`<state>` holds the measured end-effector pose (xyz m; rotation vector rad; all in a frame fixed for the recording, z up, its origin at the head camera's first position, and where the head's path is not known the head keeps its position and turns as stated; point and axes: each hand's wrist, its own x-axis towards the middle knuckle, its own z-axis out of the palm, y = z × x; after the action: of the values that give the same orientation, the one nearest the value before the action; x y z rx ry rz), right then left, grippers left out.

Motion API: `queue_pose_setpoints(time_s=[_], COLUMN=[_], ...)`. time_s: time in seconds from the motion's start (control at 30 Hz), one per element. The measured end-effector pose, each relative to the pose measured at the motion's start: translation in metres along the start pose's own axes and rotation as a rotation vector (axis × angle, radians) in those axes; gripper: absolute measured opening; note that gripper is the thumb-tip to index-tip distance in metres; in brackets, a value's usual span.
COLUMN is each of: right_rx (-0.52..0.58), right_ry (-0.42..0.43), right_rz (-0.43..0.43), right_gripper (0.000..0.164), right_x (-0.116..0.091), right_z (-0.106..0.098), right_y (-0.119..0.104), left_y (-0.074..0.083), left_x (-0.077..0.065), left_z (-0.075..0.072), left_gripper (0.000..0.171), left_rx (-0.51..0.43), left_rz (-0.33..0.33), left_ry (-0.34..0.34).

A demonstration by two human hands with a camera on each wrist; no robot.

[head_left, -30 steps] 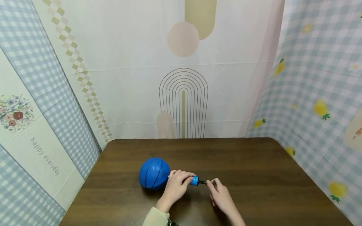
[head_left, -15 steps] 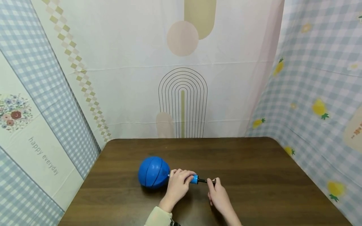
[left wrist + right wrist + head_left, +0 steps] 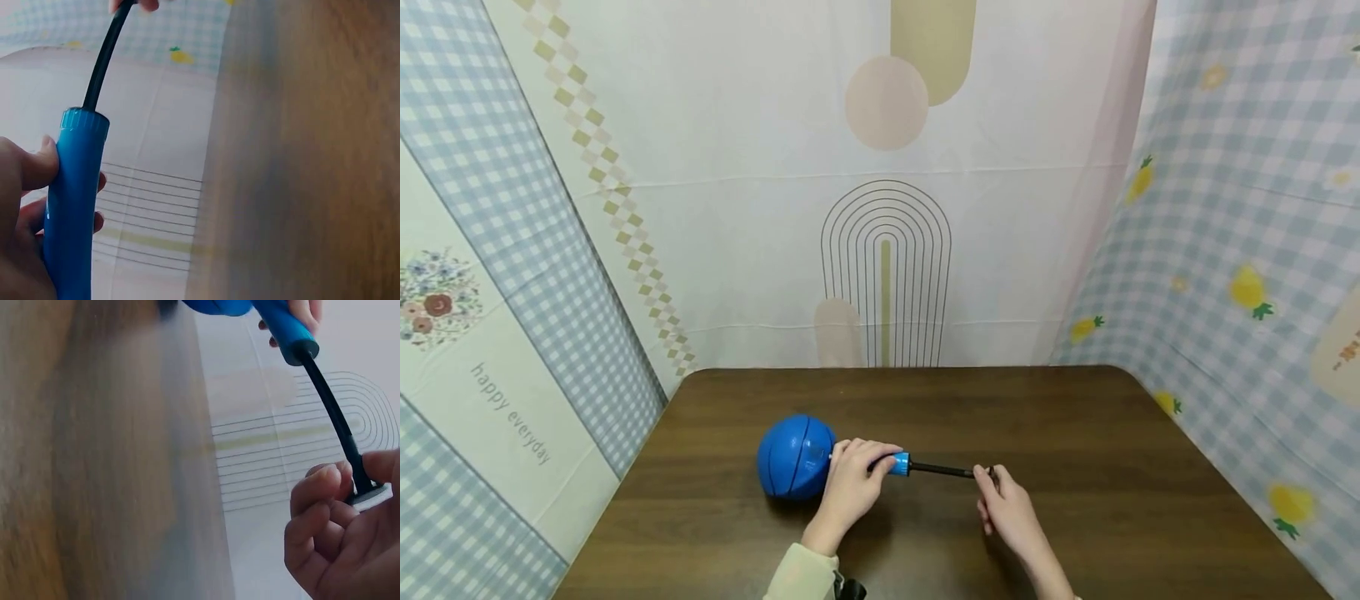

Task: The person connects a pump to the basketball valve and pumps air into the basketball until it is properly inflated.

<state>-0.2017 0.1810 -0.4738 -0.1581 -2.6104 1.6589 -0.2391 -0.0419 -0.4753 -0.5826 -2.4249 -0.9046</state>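
Observation:
A blue ball (image 3: 793,458) with black seams sits on the table at the left. My left hand (image 3: 852,483) grips the blue barrel of a hand pump (image 3: 76,187), whose thin end points at the ball; the hand partly hides where they meet. From the barrel's right end a long stretch of black rod (image 3: 942,470) sticks out. My right hand (image 3: 1013,510) pinches the flat black handle (image 3: 370,495) at the rod's far end between thumb and curled fingers.
The brown wooden table (image 3: 1112,467) extends behind and to both sides of the hands. Patterned cloths hang around it, a pale one (image 3: 760,250) at the back and a checked one (image 3: 1210,208) at the right.
My right hand has moved right, drawing more of the black rod out of the barrel. My left hand, the pump barrel and the ball have shifted slightly left.

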Motion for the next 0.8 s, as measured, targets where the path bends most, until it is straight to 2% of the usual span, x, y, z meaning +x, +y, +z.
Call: queue_pose_setpoints(time_s=[0.07,0.17,0.23,0.37,0.53,0.7,0.8], right_rx=[0.005,0.038,0.046,0.024,-0.018,-0.005,0.031], right_ry=[0.025,0.020,0.002,-0.053,-0.087,-0.041,-0.008], right_rz=[-0.010,-0.025,-0.020,-0.013,0.001,0.005,0.018], right_gripper=[0.038,0.034,0.033,0.033,0.040,0.042,0.039], right_x=[0.001,0.000,-0.002,-0.009,-0.007,-0.001,0.001], right_z=[0.002,0.012,0.021,0.032,0.026,0.007,0.000], right_y=[-0.001,-0.003,-0.005,-0.003,0.000,-0.001,0.000], left_y=[0.001,0.005,0.008,0.012,0.006,-0.001,-0.003], left_x=[0.001,-0.001,-0.005,-0.017,-0.015,-0.005,-0.001], left_z=[0.003,0.013,0.022,0.029,0.019,0.004,0.000], left_gripper=[0.014,0.012,0.013,0.016,0.018,0.018,0.017], left_rx=[0.024,0.031,0.008,-0.058,-0.042,-0.013,0.003], left_rz=[0.025,0.071,0.077,0.038,0.048,0.031,0.026], left_ry=[0.037,0.062,0.042,-0.034,-0.060,-0.034,0.002])
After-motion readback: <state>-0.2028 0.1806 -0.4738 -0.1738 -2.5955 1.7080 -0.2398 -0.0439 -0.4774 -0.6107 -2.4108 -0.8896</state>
